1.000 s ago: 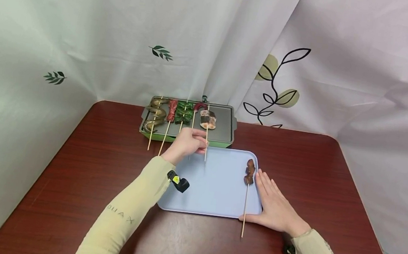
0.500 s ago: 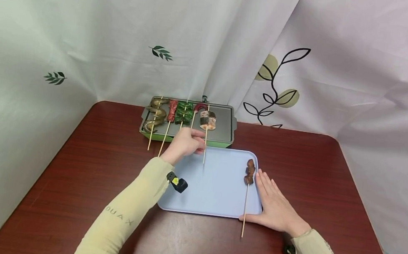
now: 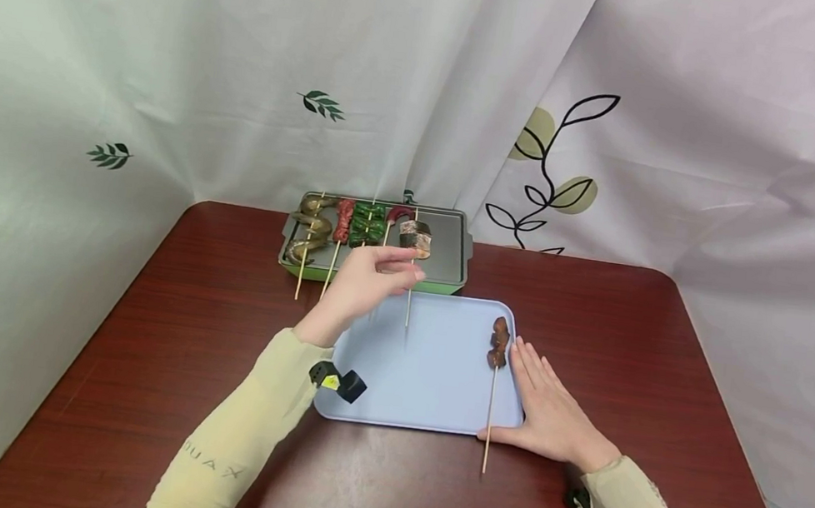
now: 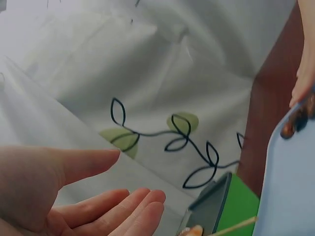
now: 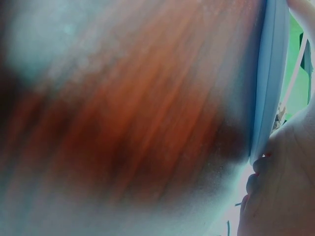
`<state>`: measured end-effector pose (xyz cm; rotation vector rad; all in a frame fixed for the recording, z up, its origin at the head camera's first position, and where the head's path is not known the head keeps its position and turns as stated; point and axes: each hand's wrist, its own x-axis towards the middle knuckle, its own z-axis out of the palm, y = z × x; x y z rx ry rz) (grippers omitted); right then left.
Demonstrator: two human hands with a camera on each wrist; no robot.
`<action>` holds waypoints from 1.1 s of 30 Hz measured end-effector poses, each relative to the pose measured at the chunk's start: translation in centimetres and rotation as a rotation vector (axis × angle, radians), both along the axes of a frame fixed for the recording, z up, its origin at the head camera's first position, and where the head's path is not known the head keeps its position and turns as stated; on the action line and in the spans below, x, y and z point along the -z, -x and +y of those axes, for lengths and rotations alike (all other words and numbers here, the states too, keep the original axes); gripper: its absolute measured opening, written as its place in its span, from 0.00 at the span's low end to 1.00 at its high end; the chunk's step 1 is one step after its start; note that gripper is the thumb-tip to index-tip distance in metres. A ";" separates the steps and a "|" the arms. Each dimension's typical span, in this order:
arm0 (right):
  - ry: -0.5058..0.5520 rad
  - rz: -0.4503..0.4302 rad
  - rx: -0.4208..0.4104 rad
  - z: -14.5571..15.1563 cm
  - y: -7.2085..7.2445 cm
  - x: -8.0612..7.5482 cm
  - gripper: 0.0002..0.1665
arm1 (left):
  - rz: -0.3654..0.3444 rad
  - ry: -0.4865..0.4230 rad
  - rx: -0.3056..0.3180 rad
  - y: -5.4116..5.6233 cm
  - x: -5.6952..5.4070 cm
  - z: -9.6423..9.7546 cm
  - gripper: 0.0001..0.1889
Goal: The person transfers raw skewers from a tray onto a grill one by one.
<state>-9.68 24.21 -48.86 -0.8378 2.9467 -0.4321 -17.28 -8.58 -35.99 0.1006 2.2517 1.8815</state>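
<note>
My left hand (image 3: 372, 279) hovers over the stick of a fish-slice skewer (image 3: 415, 240) at the front of a grill pan (image 3: 447, 271). In the left wrist view, thumb and fingers (image 4: 88, 162) stand apart, with nothing between them. That skewer's food lies on the pan, and its stick reaches over a light blue tray (image 3: 431, 374). My right hand (image 3: 548, 412) rests along the tray's right edge, fingers straight and thumb at the near corner. Beside it, a brown meat skewer (image 3: 499, 344) lies on the tray, its stick end past the near rim.
Left of the fish on the pan lie a shrimp skewer (image 3: 310, 230), a red meat skewer (image 3: 343, 222), a green pepper skewer (image 3: 369, 224) and a dark red curled skewer (image 3: 400, 215). The red-brown table (image 3: 581, 324) meets a white curtain (image 3: 244, 101) behind.
My left hand has let go of the fish skewer's stick and lifted slightly, its fingers spreading. The skewer stays on the pan. My right hand has not moved.
</note>
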 end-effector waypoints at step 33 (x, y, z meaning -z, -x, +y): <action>0.012 -0.023 0.011 -0.1 0.0 -0.1 0.81 | -0.079 -0.048 0.154 -6.2 8.3 3.7 0.20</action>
